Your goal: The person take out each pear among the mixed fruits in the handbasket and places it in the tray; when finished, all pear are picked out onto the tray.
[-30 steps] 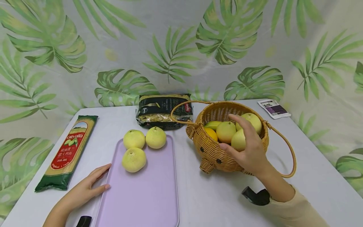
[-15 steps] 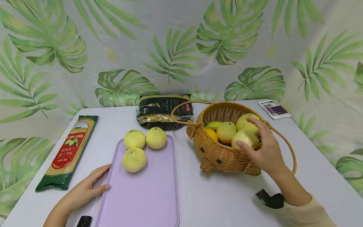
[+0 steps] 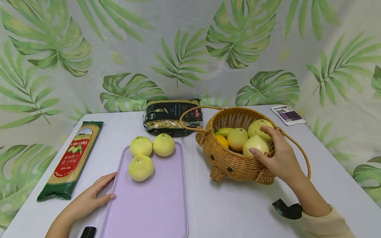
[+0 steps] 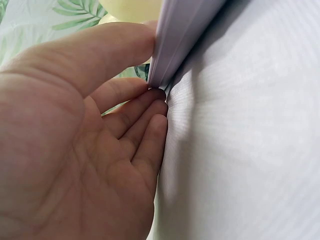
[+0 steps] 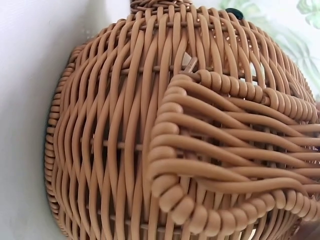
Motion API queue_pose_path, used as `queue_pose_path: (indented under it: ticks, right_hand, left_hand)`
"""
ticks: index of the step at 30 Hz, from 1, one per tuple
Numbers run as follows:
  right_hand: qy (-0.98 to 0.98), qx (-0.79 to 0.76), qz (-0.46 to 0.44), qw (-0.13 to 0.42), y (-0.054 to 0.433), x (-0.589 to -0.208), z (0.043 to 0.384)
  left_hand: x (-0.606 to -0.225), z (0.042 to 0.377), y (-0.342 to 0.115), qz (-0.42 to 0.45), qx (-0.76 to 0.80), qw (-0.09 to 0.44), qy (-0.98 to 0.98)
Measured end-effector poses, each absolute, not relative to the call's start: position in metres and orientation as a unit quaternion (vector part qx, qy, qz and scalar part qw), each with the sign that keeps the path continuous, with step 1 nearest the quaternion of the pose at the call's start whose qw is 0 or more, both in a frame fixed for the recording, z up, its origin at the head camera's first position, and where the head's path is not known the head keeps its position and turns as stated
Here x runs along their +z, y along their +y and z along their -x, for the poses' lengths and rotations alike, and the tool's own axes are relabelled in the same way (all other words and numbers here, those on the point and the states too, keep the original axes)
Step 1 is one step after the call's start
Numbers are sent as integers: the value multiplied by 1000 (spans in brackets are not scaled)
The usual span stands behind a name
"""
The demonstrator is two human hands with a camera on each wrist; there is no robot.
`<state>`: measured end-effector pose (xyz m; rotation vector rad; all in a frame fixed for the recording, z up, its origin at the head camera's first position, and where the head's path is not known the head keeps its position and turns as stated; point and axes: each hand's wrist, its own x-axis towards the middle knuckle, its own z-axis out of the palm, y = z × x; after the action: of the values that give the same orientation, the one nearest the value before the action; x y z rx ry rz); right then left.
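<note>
In the head view my left hand (image 3: 89, 198) touches the left edge of a lilac tray (image 3: 157, 205), fingers loosely extended. The left wrist view shows the thumb at the tray rim (image 4: 167, 45) and fingertips low beside it. Three round yellow-green fruits (image 3: 141, 168) sit at the tray's far end. My right hand (image 3: 281, 158) reaches over the near right rim of a pig-faced wicker basket (image 3: 238, 167). Its thumb and index finger are spread, thumb right at a pale round fruit (image 3: 255, 145), index fingertip over another yellow-green fruit (image 3: 258, 128). Woven basket side (image 5: 130, 125) fills the right wrist view.
An orange fruit (image 3: 221, 141) and other fruit lie in the basket, whose looped handles (image 3: 306, 158) stick out sideways. A spaghetti pack (image 3: 71, 158) lies left of the tray. A dark pasta bag (image 3: 172, 115) and a white packet (image 3: 288, 115) lie at the back.
My right hand has moved right and slightly down from over the basket's middle to its right rim, uncovering the pale fruit, then has barely moved. The left hand stays at the tray.
</note>
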<state>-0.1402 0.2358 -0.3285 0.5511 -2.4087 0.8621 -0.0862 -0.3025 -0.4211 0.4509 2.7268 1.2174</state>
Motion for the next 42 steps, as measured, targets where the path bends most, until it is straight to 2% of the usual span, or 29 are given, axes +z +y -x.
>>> queue_pose_path:
  ticks: [7, 15, 24, 42]
  right_hand:
    - [-911, 310, -183, 203, 238, -325, 139]
    - [-928, 318, -156, 115, 241, -316, 143]
    - [-944, 265, -181, 78, 238, -307, 147]
    - [-922, 306, -237, 6, 239, -293, 158]
  left_hand:
    - [-421, 86, -302, -149, 405, 62, 900]
    - [-422, 85, -303, -152, 413, 61, 896]
    - [-422, 86, -303, -148, 411, 64, 897]
    - [-420, 86, -302, -141, 406, 66, 900]
